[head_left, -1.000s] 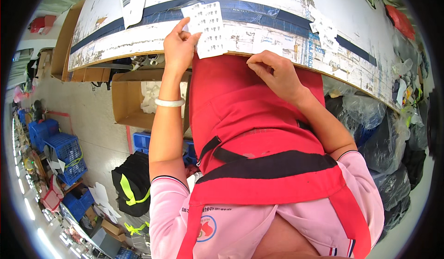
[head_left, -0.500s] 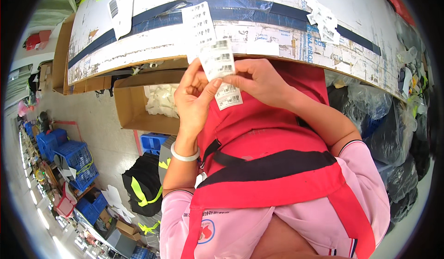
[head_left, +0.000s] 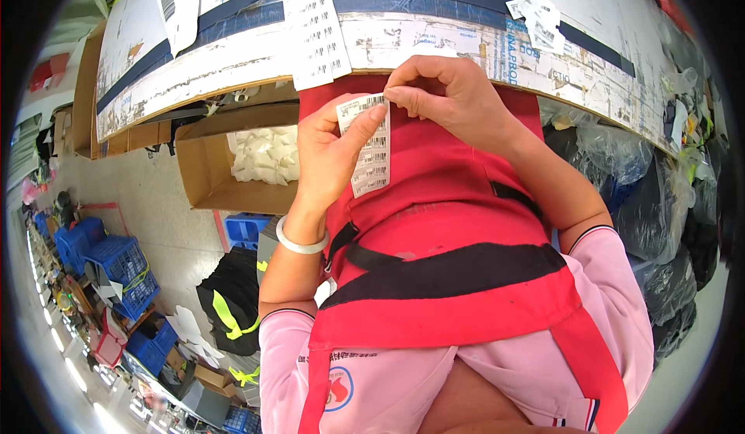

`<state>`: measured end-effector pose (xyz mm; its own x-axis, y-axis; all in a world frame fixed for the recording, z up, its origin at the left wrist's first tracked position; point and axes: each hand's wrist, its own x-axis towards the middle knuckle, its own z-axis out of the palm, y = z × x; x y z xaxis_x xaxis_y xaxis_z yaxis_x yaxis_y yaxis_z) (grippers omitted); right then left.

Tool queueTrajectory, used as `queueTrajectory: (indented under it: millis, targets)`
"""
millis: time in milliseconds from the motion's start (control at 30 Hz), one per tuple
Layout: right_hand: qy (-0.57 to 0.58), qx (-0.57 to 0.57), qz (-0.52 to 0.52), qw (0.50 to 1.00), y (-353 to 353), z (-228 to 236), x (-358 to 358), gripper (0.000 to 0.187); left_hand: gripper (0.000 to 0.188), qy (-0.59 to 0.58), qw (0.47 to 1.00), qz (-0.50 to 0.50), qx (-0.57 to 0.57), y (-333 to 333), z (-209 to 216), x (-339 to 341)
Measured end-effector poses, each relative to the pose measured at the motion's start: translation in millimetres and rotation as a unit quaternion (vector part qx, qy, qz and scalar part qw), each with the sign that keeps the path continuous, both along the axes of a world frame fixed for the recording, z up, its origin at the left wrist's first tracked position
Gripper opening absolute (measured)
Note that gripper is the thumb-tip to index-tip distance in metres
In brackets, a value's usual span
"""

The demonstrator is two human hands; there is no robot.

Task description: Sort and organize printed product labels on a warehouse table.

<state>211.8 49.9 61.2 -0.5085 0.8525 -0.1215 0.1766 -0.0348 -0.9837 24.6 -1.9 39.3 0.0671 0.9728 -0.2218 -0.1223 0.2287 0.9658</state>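
My left hand point(head_left: 334, 151) grips a white strip of barcode labels point(head_left: 371, 159), its thumb lying across the printed face. The strip hangs in front of the red apron point(head_left: 442, 178). At the strip's top corner my right hand point(head_left: 458, 100) is closed in a pinch, thumb against forefinger; whether one label's edge is lifted there is too small to tell. Beyond my hands, a larger sheet of barcode labels point(head_left: 317, 34) lies on the taped white cardboard tabletop point(head_left: 403, 50) and reaches its near edge.
Left of my hands, an open carton point(head_left: 206, 174) holds small white packets point(head_left: 265, 155). More label sheets point(head_left: 535, 15) lie at the table's right, another point(head_left: 180, 11) at its left. Plastic bags point(head_left: 652, 217) are piled on the right. Blue crates point(head_left: 124, 267) stand on the left floor.
Both hands have come slightly nearer, off the table edge. The strip now hangs lower, with more of its length below my left thumb. My right hand has shifted to its top corner.
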Motion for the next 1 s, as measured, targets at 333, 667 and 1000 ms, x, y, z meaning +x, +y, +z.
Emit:
queueTrajectory:
  millis: [333, 667, 1000]
  targets:
    - [0.036, -0.077, 0.042, 0.995, -1.0, 7.4, 8.8, 0.012, 0.013, -0.057, 0.997, -0.027, -0.034, 2.4, -0.9, 0.8]
    - [0.095, -0.196, 0.058, 0.974, -6.6, -14.6, 4.8, 0.016, 0.012, -0.115, 0.992, -0.020, 0.037, 9.3, -12.6, 6.3]
    - [0.097, -0.136, -0.098, 0.981, -23.5, -14.3, 9.2, 0.021, 0.016, -0.100, 0.995, -0.015, -0.025, 5.4, -11.8, 5.8]
